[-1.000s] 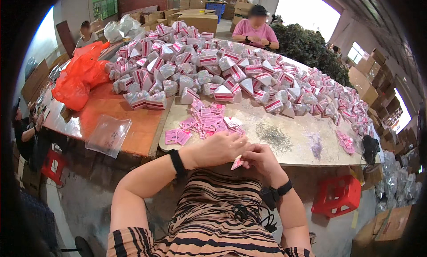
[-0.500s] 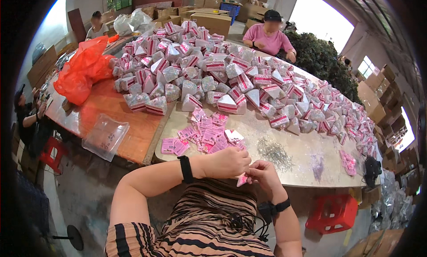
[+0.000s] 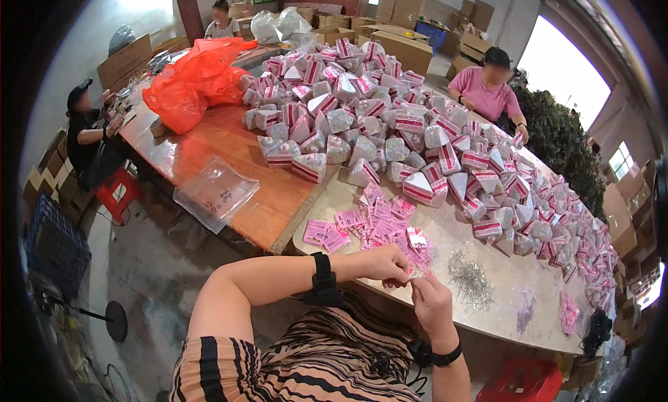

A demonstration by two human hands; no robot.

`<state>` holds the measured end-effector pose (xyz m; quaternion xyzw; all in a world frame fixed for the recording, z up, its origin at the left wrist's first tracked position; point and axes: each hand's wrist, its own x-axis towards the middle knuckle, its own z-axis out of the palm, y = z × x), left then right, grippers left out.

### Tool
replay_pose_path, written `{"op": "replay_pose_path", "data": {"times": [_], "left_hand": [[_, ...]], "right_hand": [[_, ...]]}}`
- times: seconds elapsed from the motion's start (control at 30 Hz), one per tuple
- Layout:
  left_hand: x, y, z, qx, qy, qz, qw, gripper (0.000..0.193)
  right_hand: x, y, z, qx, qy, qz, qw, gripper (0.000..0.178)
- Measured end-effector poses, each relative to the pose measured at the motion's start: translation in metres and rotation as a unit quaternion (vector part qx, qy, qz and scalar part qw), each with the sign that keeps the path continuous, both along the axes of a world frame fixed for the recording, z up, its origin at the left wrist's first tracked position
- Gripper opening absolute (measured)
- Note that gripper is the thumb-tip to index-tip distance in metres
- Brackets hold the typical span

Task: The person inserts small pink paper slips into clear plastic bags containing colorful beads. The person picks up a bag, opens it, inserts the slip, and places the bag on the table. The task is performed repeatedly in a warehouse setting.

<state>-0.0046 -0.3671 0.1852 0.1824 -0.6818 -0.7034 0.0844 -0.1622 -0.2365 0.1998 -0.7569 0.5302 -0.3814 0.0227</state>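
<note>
My left hand [image 3: 386, 264] is closed in a pinch above the near edge of the table. Just to its right, my right hand [image 3: 433, 301] is also closed, with its fingertips nearly meeting the left ones. Whatever lies between them is too small and too covered to make out. Beyond my left hand, pink printed cards [image 3: 381, 211] lie in a loose heap. A pile of thin silvery wire-like pieces [image 3: 471, 280] is on the table to the right of my hands.
A large heap of wrapped wedge-shaped packs [image 3: 362, 151] spreads across the table. A clear plastic bag [image 3: 217, 193] and a red-orange bag [image 3: 188, 89] lie at left. More pink pieces [image 3: 568, 311] sit at right. Red stools [image 3: 522, 381] stand below; a co-worker in pink [image 3: 490, 92] works opposite.
My view has turned left, so the scene sits further right. My hands have lifted slightly over the table edge; the pink star-shaped piece seen at my right fingers no longer shows clearly.
</note>
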Motion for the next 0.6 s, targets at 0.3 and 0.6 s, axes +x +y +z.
{"op": "replay_pose_path", "data": {"times": [0.3, 0.6], "left_hand": [[0.093, -0.124, 0.047, -0.645, -0.194, 0.369, 0.640, 0.042], [0.145, -0.180, 0.027, -0.643, -0.362, 0.204, 0.644, 0.059]], "right_hand": [[-0.002, -0.004, 0.002, 0.001, -0.062, -0.070, 0.996, 0.009], [0.005, -0.009, 0.001, -0.005, -0.108, -0.052, 0.993, 0.004]]}}
